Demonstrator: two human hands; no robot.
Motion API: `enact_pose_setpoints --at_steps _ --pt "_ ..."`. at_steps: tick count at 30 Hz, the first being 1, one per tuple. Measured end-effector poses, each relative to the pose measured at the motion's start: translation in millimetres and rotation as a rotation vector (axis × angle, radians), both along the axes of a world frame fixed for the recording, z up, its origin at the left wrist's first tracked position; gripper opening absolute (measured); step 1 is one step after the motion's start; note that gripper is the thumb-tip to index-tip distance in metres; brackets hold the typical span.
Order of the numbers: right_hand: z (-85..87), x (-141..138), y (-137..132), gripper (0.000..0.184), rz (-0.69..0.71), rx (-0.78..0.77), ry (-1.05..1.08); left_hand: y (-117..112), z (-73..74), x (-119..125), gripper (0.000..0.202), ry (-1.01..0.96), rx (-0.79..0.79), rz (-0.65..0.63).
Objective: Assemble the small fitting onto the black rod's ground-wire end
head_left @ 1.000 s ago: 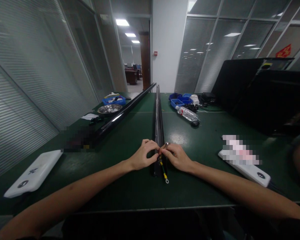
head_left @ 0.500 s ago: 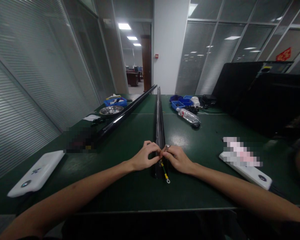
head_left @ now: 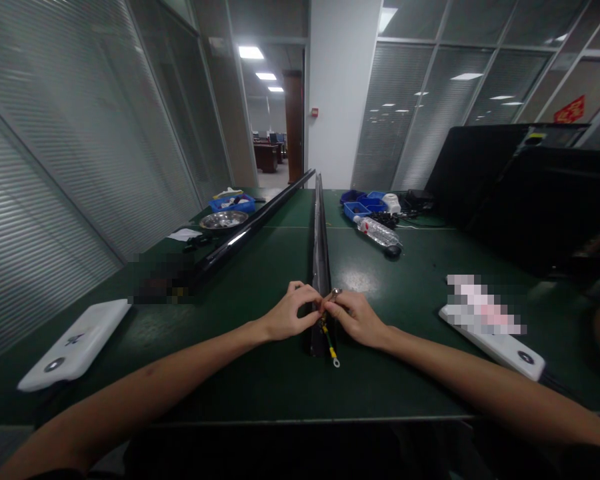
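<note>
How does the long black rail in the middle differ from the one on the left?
The middle long black rail points nearly straight ahead; the left long black rail slants. The left hand and right hand are at the middle rail's near part; neither touches the left rail. Both rails lie on the green table.

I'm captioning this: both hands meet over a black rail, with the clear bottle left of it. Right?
Not quite: the head view shows the clear bottle right of the black rail. The left hand and right hand do meet over it.
</note>
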State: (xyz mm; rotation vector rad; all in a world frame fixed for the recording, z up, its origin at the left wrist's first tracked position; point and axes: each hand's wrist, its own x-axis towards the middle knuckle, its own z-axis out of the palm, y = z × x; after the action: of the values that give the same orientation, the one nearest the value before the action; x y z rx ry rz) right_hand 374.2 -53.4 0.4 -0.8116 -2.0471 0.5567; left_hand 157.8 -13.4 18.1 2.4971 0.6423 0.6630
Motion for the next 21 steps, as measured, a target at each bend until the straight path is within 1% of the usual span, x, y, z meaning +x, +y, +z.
enact_pose_setpoints --at_steps 3,10,17,21 --pt "1.1 -0.1 -0.6 0.032 -0.010 -0.007 -0.003 0.2 -1.2 0.1 0.007 0.003 0.008 0.000" --pt "-3.3 1.6 2.5 0.032 0.033 0.023 0.008 0.9 -3.8 -0.7 0.008 -0.013 0.007 -0.007" --pt "-2.7 0.7 0.2 0.031 -0.008 0.001 0.019 0.1 -2.0 0.2 0.006 -0.006 0.014 -0.002" --pt "-1.1 -0.1 -0.3 0.031 -0.018 0.016 0.006 0.0 -2.6 0.5 0.007 0.003 0.013 0.007"
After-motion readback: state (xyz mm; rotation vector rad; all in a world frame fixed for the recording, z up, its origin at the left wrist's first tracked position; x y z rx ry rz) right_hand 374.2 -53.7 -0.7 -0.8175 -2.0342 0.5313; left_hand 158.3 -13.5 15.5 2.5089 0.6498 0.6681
